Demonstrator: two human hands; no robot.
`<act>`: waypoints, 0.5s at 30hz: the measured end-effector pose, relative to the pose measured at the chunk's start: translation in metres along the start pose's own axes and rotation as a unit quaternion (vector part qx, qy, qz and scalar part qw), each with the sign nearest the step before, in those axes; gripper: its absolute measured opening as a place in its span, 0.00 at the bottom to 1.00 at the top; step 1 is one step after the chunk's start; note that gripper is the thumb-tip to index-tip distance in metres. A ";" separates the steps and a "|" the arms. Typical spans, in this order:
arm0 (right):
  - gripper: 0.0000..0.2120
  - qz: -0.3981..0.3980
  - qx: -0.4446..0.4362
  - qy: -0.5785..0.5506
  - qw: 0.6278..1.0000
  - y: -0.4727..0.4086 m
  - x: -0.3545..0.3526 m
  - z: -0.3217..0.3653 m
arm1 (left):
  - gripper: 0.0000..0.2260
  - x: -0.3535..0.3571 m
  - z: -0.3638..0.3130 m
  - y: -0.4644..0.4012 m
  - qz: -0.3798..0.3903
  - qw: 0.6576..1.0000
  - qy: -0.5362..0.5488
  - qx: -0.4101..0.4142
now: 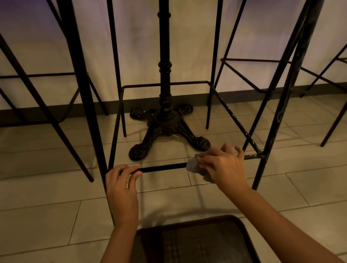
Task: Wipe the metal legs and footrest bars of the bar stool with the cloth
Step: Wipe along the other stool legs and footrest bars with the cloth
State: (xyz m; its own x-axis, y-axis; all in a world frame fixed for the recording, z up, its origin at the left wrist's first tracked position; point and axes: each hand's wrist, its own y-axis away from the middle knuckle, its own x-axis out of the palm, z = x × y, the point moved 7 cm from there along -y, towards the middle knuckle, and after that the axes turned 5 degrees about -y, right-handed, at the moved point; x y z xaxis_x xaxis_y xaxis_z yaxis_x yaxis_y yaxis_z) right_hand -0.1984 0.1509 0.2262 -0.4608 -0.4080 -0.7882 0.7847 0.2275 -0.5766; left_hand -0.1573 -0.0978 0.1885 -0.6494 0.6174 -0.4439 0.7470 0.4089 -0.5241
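The bar stool stands right in front of me, with black metal legs [82,86] and a square ring of thin footrest bars. The near footrest bar [163,168] runs across low above the floor. My left hand [122,187] grips this bar at its left end, beside the left front leg. My right hand [223,167] holds a small pale grey cloth [193,164] wrapped around the same bar towards its right end. The right stretch of bar [253,156] and the right side bar [236,120] look scuffed and speckled.
A black ornate cast-iron table base [166,129] stands on the tiled floor behind the stool. More black-legged stools stand at left [41,100] and right [330,73]. A dark padded seat [194,248] lies below me at the bottom edge. A pale wall with a dark skirting is behind.
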 end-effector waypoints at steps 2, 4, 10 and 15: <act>0.07 -0.005 -0.011 0.001 1.000 -0.002 -0.001 0.008 | 0.07 -0.002 -0.003 0.001 -0.005 1.000 -0.028 0.005; 0.02 -0.010 -0.030 0.013 0.999 -0.005 0.000 0.018 | 0.07 -0.001 -0.004 0.001 -0.003 0.997 -0.071 0.004; 0.04 0.004 -0.046 -0.012 0.999 -0.006 0.012 0.024 | 0.13 0.012 -0.014 0.005 0.006 0.989 -0.148 0.020; 0.11 -0.012 -0.035 0.001 0.999 -0.003 -0.003 0.004 | 0.15 0.029 -0.032 0.006 0.061 0.987 -0.134 0.069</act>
State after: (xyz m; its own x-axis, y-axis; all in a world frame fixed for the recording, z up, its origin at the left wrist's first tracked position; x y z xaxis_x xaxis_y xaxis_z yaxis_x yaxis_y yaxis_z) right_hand -0.1979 0.1482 0.2306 -0.4808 -0.4121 -0.7740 0.7420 0.2791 -0.6095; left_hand -0.1675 -0.0560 0.1961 -0.5835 0.4484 -0.6771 0.8079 0.2357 -0.5401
